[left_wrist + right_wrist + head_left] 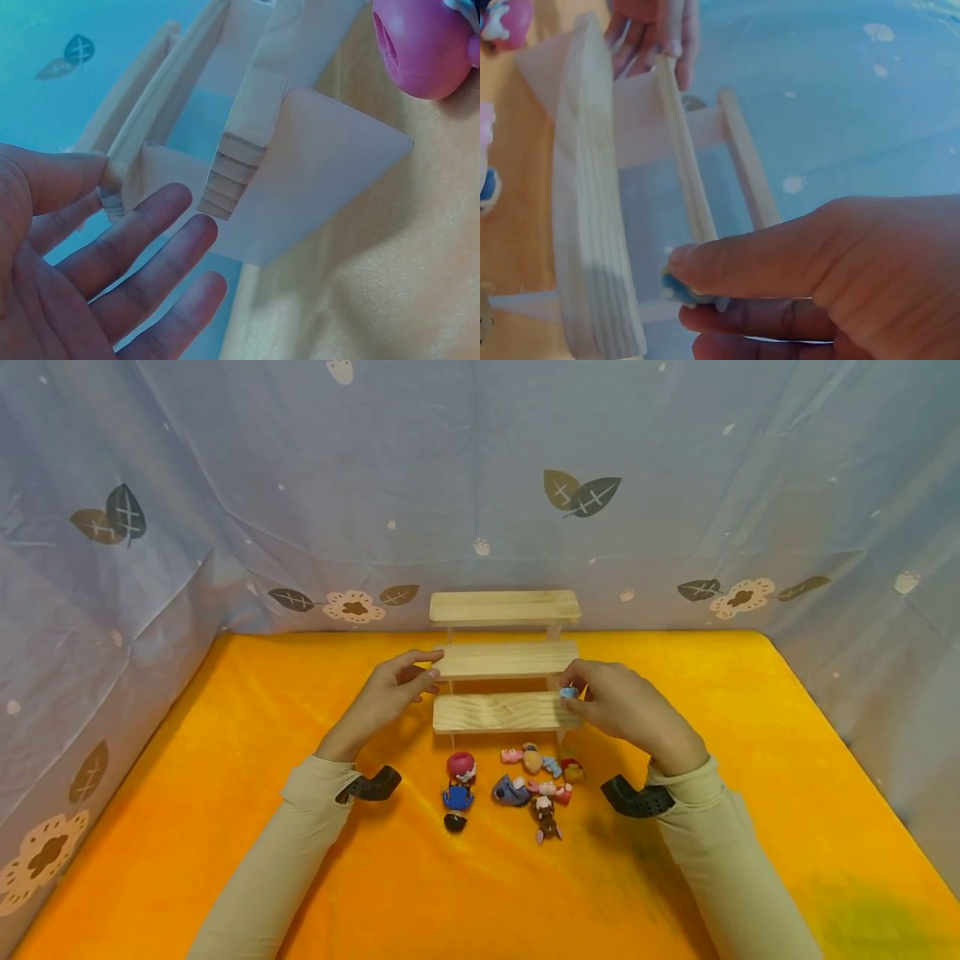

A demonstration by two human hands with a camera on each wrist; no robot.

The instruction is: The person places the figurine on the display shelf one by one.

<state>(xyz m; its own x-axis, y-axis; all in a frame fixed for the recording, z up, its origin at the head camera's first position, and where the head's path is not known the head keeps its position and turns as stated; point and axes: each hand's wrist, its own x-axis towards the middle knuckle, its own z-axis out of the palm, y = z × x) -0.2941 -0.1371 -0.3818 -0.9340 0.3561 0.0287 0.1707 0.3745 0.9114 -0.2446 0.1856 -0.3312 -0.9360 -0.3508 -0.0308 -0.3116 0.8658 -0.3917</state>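
A three-tier wooden shelf (506, 660) with pale side supports stands before me. At the left end of its middle board, the thumb and index finger of my left hand (390, 689) pinch the wood, while the other fingers (161, 274) extend beside the lower board. My right hand (626, 706) pinches a small blue figurine (569, 692) between thumb and fingers, over the right end of the bottom board (495, 713). Much of this figurine is hidden by the thumb (727, 270) in the right wrist view.
Several toy figurines lie on the orange cloth (360, 877) before the shelf, among them a pink-haired one (461, 767), a blue-grey one (511, 791) and a brown one (545, 820). A patterned curtain (480, 510) hangs behind.
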